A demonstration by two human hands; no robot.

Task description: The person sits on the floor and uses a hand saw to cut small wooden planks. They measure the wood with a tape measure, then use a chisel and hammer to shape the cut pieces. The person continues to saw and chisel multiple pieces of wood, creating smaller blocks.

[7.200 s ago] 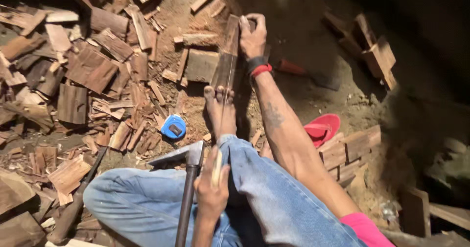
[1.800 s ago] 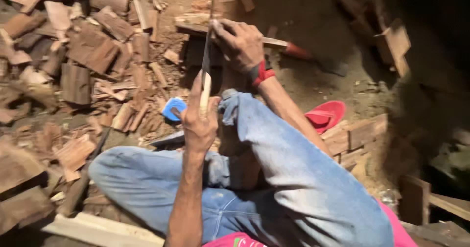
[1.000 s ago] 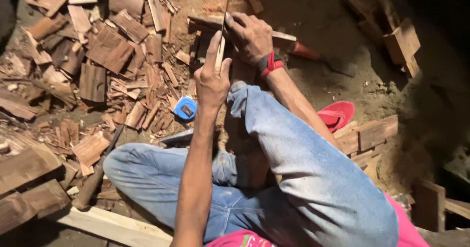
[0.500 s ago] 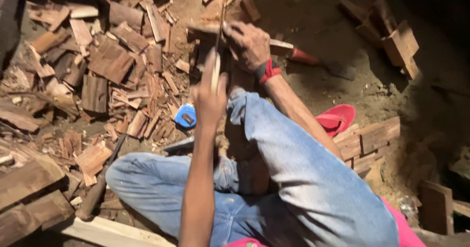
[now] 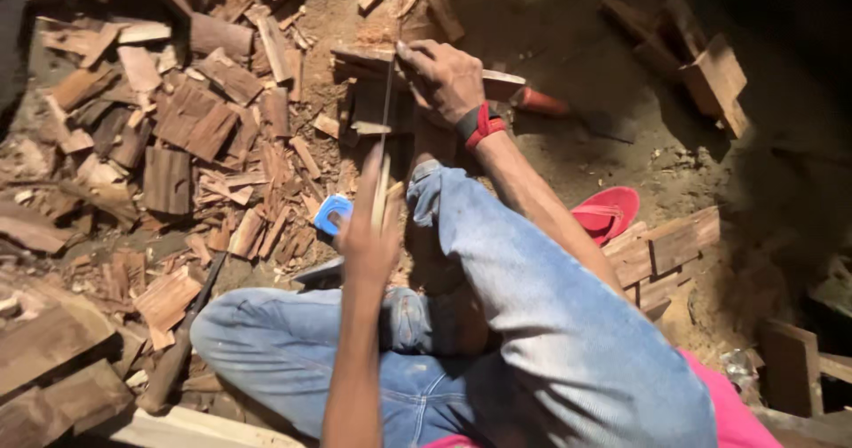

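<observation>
We sit on a bare dirt floor (image 5: pixel 568 39), brown and dusty. To the left of our left hand (image 5: pixel 368 235) it is covered by a thick scatter of split wood pieces (image 5: pixel 191 128), flat and reddish, lying at all angles. Just beside that hand a small blue tape measure (image 5: pixel 333 213) rests among the chips. Under our right hand (image 5: pixel 444 75) a wooden block (image 5: pixel 377 102) stands on the dirt. To the right of that hand's forearm lies a red sandal (image 5: pixel 608 213), with stacked wood blocks (image 5: pixel 670 248) touching it. Further off, up and right, more wood offcuts (image 5: pixel 701 66) lie in shadow.
</observation>
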